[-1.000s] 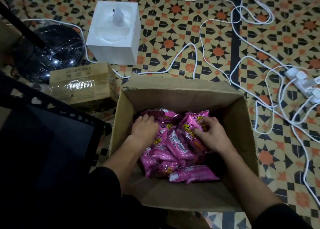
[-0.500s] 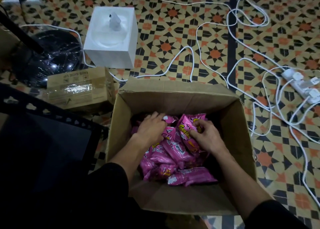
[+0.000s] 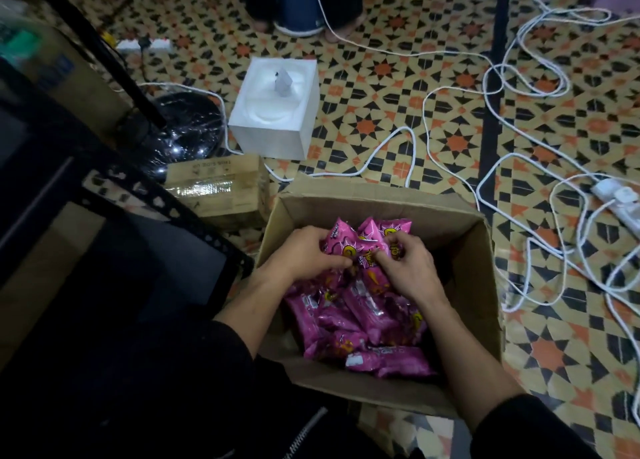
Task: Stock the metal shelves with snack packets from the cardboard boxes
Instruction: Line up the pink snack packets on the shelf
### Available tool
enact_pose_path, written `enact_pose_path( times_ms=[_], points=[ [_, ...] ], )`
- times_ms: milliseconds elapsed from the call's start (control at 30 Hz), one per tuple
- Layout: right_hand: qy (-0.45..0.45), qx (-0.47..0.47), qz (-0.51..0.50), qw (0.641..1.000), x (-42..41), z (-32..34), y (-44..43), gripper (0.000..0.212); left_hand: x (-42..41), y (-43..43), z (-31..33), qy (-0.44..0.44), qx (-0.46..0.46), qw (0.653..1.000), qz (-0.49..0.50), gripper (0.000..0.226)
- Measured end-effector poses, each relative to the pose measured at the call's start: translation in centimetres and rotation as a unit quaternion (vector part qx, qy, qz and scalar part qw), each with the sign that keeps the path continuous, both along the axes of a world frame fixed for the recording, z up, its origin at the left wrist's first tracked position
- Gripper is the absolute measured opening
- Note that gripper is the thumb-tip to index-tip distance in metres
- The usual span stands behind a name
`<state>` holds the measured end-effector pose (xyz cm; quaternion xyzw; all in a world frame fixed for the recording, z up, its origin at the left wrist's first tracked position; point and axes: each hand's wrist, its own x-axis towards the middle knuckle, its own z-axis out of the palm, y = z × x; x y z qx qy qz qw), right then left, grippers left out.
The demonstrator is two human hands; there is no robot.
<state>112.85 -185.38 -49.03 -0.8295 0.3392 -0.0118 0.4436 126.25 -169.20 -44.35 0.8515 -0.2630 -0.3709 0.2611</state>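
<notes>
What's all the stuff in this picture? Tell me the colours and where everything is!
open cardboard box: one, brown, on the floor, centre
snack packets: many, pink, inside that box, a few held up
taped box: one, brown, left of the open box
tissue box: one, white, beyond the taped box
fan base: one, black, plastic-wrapped, left
metal shelf: one, black, left side
cables: several, white, across the floor
power strips: two, white, right edge and upper left
standing person: one, dark clothes, top centre
left hand: one, grips raised packets
right hand: one, grips the same packets
</notes>
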Motion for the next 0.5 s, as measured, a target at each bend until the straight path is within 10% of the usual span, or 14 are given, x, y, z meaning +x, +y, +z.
enact_pose_path(
  times_ms=[333,500],
  points=[
    [-0.167,0.044,0.076,0.982,3.8,9.7,4.2,0.014,-3.9,7.9,8.3,0.004,-0.21,0.946,0.249,0.06],
    [-0.236,0.07,0.158,0.956,5.9,14.0,8.6,0.015,-6.6,13.1,13.6,-0.052,-0.29,0.895,0.336,0.036]
  ],
)
